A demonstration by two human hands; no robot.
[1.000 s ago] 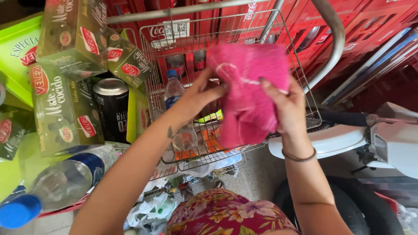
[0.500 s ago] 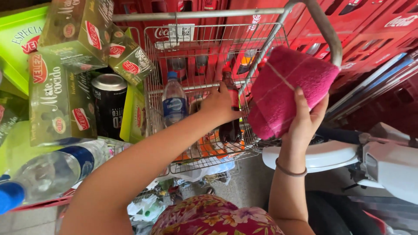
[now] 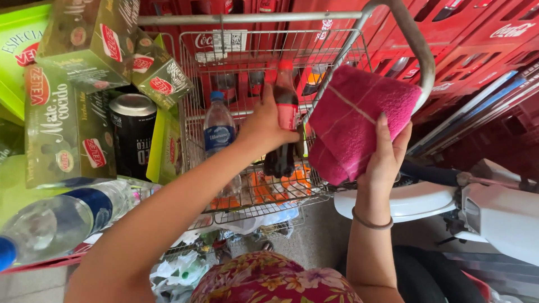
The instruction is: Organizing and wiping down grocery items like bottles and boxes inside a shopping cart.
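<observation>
At the far left, a clear plastic water bottle with a blue label (image 3: 62, 216) lies on its side below a stack of green cartons (image 3: 67, 101), and a black can with a silver top (image 3: 133, 134) stands upright just beside the cartons. To the right of these stands a wire basket (image 3: 348, 33) of a metal cart; inside it, a small clear bottle with a blue cap (image 3: 219, 132) stands upright near the left wall, and orange packets (image 3: 275, 188) lie on the basket floor. The left hand (image 3: 264, 126) reaches into the basket with its fingers curled closed around a dark soda bottle with a red cap and red label (image 3: 285, 106), gripping it at label height; the bottle is upright and stands inside the basket, right of the blue-capped bottle. Further right, the right hand (image 3: 387, 157) is held up outside the basket rail, thumb and fingers pressed against a folded pink cloth (image 3: 359, 120), which it supports from below; the cloth touches the basket's right-hand rail. Red crates (image 3: 477, 45) are stacked behind the cart. Compared with one second ago, the left hand has left the cloth and moved into the basket onto the soda bottle, and the cloth, then held by both hands at centre, has shifted right and is carried by the right hand alone
</observation>
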